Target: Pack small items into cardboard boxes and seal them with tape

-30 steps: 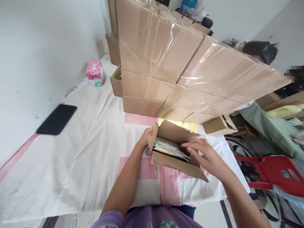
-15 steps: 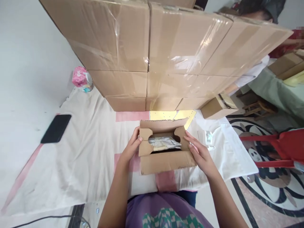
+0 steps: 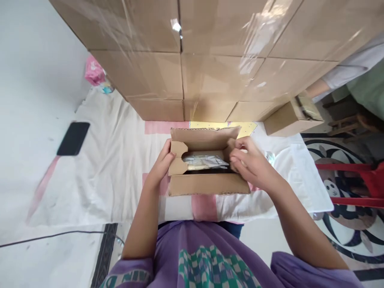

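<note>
An open cardboard box stands on the cloth-covered table in front of me, its long flaps folded outward. Inside lies a flat, pale printed packet, partly hidden by the left end flap. My left hand grips the box's left side, thumb on the folded-in end flap. At the right end, my right hand has its fingers curled around the end flap, which is slightly blurred and mostly covered by the fingers.
Taped cardboard cartons form a wall behind the box. A small carton sits at right, beside another person's arm. At left lie a black phone and a pink package. A red chair stands right.
My right hand has moved from lying along the box's right side to curling its fingers over the right end flap. My left hand keeps its hold. The camera view has shifted.
</note>
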{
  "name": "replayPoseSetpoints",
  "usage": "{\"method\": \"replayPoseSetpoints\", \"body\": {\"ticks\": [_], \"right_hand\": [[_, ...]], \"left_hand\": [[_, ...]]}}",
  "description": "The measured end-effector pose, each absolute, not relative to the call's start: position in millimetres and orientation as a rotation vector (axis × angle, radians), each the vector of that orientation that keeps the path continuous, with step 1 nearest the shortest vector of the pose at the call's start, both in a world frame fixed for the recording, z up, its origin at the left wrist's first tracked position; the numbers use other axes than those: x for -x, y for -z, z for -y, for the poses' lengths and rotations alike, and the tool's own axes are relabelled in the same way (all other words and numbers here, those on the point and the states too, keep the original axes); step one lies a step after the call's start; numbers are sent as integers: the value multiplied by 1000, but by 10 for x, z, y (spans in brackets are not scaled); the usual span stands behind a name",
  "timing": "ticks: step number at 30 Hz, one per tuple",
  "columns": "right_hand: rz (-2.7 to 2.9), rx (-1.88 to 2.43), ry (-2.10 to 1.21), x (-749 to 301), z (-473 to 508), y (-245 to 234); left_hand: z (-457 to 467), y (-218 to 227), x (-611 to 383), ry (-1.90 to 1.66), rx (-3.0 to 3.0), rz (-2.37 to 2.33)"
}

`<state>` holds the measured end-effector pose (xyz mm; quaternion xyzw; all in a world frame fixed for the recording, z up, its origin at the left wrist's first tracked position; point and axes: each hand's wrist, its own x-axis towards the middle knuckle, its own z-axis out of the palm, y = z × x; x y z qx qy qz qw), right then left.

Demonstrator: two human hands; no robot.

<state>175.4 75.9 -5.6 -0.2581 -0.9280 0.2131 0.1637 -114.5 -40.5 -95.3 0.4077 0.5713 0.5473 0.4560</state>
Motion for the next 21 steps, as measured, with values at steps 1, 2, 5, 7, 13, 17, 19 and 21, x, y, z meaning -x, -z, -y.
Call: {"method": "replayPoseSetpoints", "body": {"ticks": [1,2,5,7,13,17,19,21], "right_hand": [[2557,740,-669,-1793,-749,73],[2503,739,-707,-1827,-736,92],[2556,722,-711,-1895,-693,152],[2530,719,-682,-1945,-667,188],[2253,908,-511,-2286,-530,381],[2309,901,-706,-2272,-332,563],[2145,945,-783,-2125,-265,588],[1969,1008,-818,-1938,-250,571]], "left_hand": [[409,958,1139,-1352,-1007,-1400],[410,964,1137,-1346,-1015,-1396],[394,999,1146,-1335,-1094,-1384],[382,1017,1149,-1369,-1186,-1375],[437,877,1154,-1567,-1445,-1408],[447,780,1242,-1352,-1685,-1372],[437,771,1307,-1277,-1725,-1349],[443,749,1356,-1258,-1749,-1364]]}}
